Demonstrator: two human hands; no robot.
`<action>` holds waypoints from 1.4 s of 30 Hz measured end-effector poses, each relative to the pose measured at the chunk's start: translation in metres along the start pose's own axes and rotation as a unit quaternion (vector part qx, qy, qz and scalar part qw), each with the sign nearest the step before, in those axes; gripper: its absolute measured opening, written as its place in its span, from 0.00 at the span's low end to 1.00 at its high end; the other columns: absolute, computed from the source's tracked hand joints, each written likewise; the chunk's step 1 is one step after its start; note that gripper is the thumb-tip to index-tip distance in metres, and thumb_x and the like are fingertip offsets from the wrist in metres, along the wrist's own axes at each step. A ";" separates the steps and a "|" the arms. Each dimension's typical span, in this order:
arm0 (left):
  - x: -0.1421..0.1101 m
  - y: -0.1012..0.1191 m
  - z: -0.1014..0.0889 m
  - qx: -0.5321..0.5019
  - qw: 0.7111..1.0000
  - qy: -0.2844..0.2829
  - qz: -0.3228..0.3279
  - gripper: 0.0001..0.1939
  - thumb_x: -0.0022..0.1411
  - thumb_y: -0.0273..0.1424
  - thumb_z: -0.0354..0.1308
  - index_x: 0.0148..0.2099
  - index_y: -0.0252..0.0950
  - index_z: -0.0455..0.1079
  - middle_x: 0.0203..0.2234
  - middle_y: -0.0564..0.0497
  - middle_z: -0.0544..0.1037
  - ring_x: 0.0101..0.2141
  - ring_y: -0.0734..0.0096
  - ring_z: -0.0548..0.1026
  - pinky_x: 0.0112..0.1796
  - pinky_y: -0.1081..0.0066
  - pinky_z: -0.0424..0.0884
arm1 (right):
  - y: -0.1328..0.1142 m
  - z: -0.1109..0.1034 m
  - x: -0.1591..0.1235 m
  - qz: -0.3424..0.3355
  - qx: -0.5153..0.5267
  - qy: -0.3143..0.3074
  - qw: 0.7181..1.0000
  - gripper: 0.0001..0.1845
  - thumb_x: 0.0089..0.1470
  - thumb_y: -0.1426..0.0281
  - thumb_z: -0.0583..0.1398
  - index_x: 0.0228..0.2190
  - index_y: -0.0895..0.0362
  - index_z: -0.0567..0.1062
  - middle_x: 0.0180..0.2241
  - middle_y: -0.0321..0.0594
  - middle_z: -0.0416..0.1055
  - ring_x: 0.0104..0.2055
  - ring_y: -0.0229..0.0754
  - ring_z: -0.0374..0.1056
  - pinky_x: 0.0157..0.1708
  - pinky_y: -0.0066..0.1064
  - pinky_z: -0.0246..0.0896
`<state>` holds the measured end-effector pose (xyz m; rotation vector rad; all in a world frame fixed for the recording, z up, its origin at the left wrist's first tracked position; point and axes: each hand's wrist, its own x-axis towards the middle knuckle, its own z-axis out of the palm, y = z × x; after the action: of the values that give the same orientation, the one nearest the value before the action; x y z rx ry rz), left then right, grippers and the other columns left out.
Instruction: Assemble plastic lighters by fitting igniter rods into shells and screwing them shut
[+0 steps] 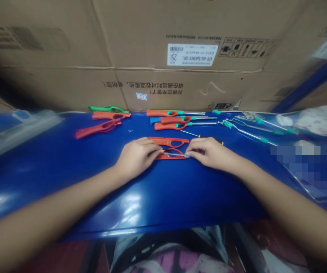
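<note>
Two orange lighter casing halves lie in front of me on the blue table; the far half [169,142] rests just beyond the near half [170,157]. My left hand [135,156] is closed in a pinch at the near half's left end. A thin pale wire [175,154] runs across that half between my fingertips, with a small dark bit at its left end. At the other end my right hand [210,152] pinches the wire, thumb and forefinger together. Behind the right hand lies a screwdriver [190,133], its black and yellow handle partly covered.
Assembled lighters [174,120] with metal tubes lie at the back. More casing pieces [103,127], green, orange and red, are at back left. Metal tubes with wires [248,133] lie right. A large cardboard box [140,45] stands behind; a clear plastic container [35,123] is at left.
</note>
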<state>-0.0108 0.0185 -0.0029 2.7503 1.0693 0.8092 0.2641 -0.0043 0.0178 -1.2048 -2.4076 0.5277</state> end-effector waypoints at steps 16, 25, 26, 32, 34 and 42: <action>0.001 0.001 0.002 0.042 0.999 0.007 0.024 0.11 0.70 0.33 0.55 0.39 0.37 0.78 0.35 0.51 0.83 0.36 0.65 0.79 0.37 0.67 0.74 | -0.001 0.000 0.000 -0.005 -0.005 -0.003 1.000 0.07 0.61 0.73 0.60 0.32 0.57 0.79 0.35 0.40 0.78 0.36 0.40 0.71 0.40 0.32 0.65; 0.002 0.000 0.000 0.072 0.996 -0.009 0.044 0.12 0.71 0.33 0.53 0.40 0.36 0.77 0.34 0.48 0.83 0.36 0.64 0.80 0.37 0.67 0.74 | -0.002 0.000 0.001 -0.005 -0.001 0.000 1.000 0.08 0.61 0.72 0.60 0.32 0.57 0.79 0.35 0.40 0.78 0.36 0.40 0.71 0.40 0.33 0.65; 0.002 0.000 0.000 0.074 0.996 -0.008 0.046 0.12 0.71 0.33 0.53 0.40 0.36 0.77 0.34 0.48 0.83 0.36 0.64 0.80 0.36 0.67 0.74 | -0.002 0.000 0.001 -0.004 0.001 -0.001 1.000 0.08 0.61 0.72 0.60 0.32 0.57 0.79 0.35 0.40 0.78 0.36 0.40 0.71 0.40 0.33 0.65; 0.002 0.003 -0.004 0.094 0.994 -0.021 0.057 0.10 0.70 0.32 0.55 0.39 0.36 0.78 0.34 0.49 0.83 0.35 0.63 0.80 0.36 0.67 0.73 | -0.002 0.000 0.001 -0.004 0.003 -0.001 1.000 0.07 0.61 0.73 0.60 0.32 0.58 0.79 0.34 0.41 0.78 0.35 0.39 0.71 0.39 0.32 0.65; 0.002 0.003 -0.005 0.102 0.992 -0.031 0.060 0.10 0.70 0.31 0.56 0.38 0.36 0.78 0.34 0.49 0.83 0.35 0.61 0.80 0.35 0.66 0.73 | -0.001 0.000 0.001 -0.006 0.003 0.000 1.000 0.08 0.61 0.74 0.60 0.32 0.58 0.79 0.34 0.41 0.77 0.35 0.39 0.71 0.39 0.32 0.65; 0.000 0.011 0.000 0.011 0.998 -0.026 0.062 0.11 0.70 0.33 0.55 0.43 0.36 0.78 0.37 0.49 0.84 0.39 0.63 0.81 0.41 0.65 0.75 | -0.004 0.002 -0.002 -0.023 -0.011 0.047 0.999 0.07 0.60 0.72 0.60 0.32 0.58 0.78 0.31 0.40 0.75 0.29 0.37 0.67 0.31 0.29 0.62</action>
<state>-0.0041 0.0105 0.0004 2.8619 0.9119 0.7410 0.2613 -0.0083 0.0179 -1.1539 -2.3615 0.4214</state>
